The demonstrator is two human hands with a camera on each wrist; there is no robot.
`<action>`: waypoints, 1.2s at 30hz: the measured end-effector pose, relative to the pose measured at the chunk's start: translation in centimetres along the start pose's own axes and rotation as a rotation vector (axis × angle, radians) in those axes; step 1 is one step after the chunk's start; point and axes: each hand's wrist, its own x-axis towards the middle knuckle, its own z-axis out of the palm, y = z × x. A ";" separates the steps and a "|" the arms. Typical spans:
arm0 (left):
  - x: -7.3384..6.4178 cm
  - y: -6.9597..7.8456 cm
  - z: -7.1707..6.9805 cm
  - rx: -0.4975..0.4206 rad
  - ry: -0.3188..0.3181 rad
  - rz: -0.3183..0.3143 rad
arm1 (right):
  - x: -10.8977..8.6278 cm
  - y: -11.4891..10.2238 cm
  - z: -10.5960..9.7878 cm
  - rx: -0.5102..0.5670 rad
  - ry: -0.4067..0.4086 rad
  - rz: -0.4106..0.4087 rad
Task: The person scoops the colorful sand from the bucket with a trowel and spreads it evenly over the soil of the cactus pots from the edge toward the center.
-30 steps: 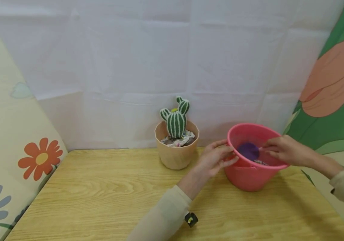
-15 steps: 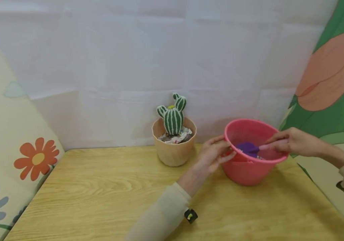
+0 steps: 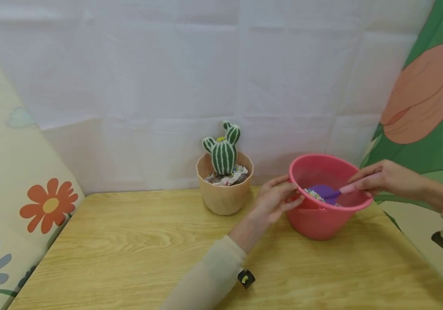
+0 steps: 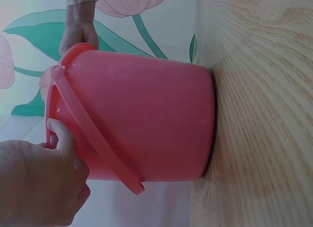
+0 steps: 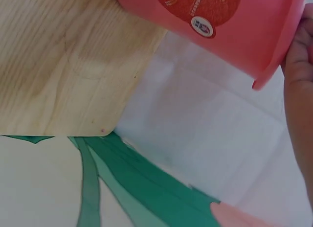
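Seemingly steadying it, my left hand point(image 3: 269, 200) grips the pink bucket point(image 3: 318, 224) at eight o'clock. From three, my right hand point(image 3: 391, 181) holds the purple scoop point(image 3: 326, 193) by its handle.

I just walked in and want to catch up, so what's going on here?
A person is working with a purple shovel inside a pink bucket on the wooden table. The left hand grips the bucket's rim, while the right hand holds the shovel by its pink handle. Small multicoloured bits show in the bucket, by the shovel's blade. Apart from the bucket, near the back edge, a green, white-striped cactus stands in a peach-coloured pot.
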 end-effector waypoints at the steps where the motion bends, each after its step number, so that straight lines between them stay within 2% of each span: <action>1: 0.0 0.0 0.0 -0.001 0.002 0.000 | -0.1 0.2 -0.2 0.038 -0.006 -0.004; 5: 0.1 -0.1 0.1 0.002 0.009 0.002 | -0.5 0.7 -0.8 0.175 -0.016 -0.003; 13: 0.3 0.1 -0.2 -0.002 0.012 -0.004 | -0.4 0.5 -0.4 0.359 0.047 0.027; 18: 0.1 0.0 -0.2 -0.004 0.012 -0.010 | -0.7 0.8 0.2 0.476 0.053 -0.003; 23: -0.1 0.0 -0.1 0.000 0.005 -0.012 | -1.6 1.1 1.0 0.600 0.096 -0.059; 27: -0.1 0.1 0.1 0.005 0.001 -0.003 | -2.2 1.1 1.8 0.741 0.171 -0.083; 31: -0.1 0.0 0.1 0.002 -0.002 -0.003 | -2.3 0.9 2.8 0.785 0.285 -0.080; 36: -0.4 0.0 -0.3 0.009 0.004 -0.023 | -2.1 0.4 4.1 0.714 0.372 -0.075</action>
